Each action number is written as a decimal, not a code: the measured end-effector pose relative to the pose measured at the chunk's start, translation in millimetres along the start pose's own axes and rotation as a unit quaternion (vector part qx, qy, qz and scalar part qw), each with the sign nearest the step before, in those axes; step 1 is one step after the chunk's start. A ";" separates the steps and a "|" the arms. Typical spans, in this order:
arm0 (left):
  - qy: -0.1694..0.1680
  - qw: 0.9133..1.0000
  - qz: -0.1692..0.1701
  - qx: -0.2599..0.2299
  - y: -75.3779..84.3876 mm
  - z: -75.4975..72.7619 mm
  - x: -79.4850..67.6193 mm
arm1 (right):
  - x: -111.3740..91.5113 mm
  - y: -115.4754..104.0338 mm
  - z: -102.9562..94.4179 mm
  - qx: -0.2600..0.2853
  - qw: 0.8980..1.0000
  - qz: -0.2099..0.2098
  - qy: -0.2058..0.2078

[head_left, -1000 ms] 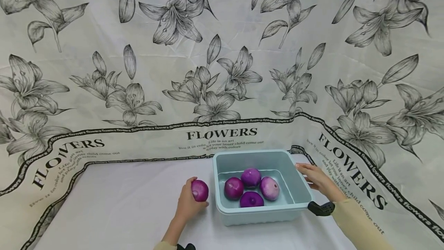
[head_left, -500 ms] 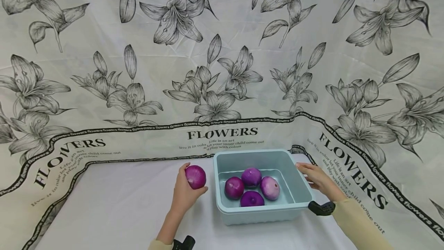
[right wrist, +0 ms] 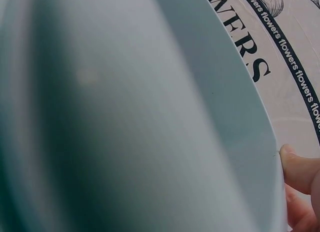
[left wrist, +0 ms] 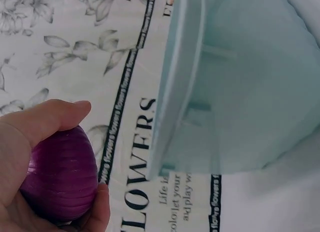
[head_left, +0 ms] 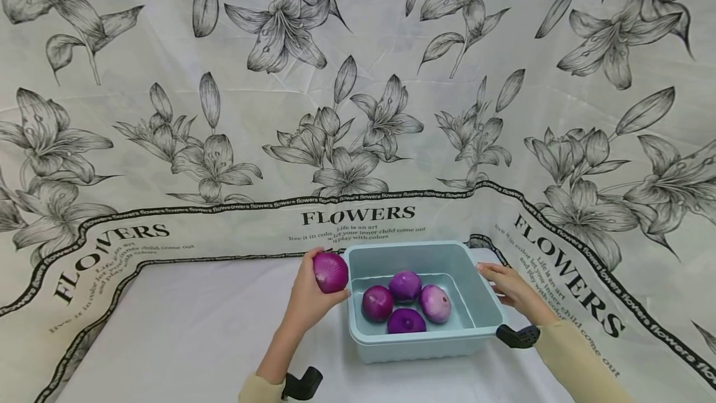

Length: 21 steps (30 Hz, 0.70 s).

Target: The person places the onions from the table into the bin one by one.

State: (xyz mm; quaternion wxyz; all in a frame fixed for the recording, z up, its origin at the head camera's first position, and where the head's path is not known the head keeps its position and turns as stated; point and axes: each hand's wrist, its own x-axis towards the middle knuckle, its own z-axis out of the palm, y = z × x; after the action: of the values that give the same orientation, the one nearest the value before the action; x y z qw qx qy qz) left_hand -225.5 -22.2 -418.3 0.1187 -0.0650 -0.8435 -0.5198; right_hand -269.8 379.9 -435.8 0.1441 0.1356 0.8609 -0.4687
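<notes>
My left hand (head_left: 307, 294) grips a red onion (head_left: 330, 272), held up just beside the left wall of a light blue plastic bin (head_left: 425, 339). In the left wrist view, thumb and fingers wrap around that onion (left wrist: 62, 174), with the bin's outer side (left wrist: 260, 91) to its right. Inside the bin lie several more purple onions (head_left: 377, 303), grouped on the floor of it. My right hand (head_left: 517, 291) rests against the bin's right side. The right wrist view has its fingertips (right wrist: 295, 167) touching the outer edge of the rim (right wrist: 272, 137).
White cloth (head_left: 212, 328) covers the table. A floral-printed curtain (head_left: 347, 111) with "FLOWERS" lettering hangs behind and along both sides. Black wrist mounts (head_left: 302, 384) sit on both forearms.
My left hand has raised the onion from low beside the bin and brought it right, up against the bin's left rim in view. The right hand and bin stay put.
</notes>
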 end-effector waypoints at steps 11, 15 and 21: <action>-0.082 0.996 0.024 -0.011 34.6 10.9 -3.3 | -5.8 1.2 -2.4 -0.022 0.999 -0.020 -0.028; -0.107 0.993 0.046 -0.008 47.0 16.2 1.1 | -6.1 1.1 -1.2 -0.010 0.998 -0.044 -0.032; -0.132 0.989 0.072 0.006 68.8 25.8 9.8 | -6.7 0.4 -0.4 -0.008 0.998 -0.048 -0.033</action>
State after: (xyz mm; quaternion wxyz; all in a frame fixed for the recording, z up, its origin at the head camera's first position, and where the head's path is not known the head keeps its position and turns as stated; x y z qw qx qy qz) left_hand -222.4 31.8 -367.5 0.0438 -0.1932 -0.8478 -0.4919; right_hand -263.6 379.7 -433.4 0.1509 0.0774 0.8650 -0.4721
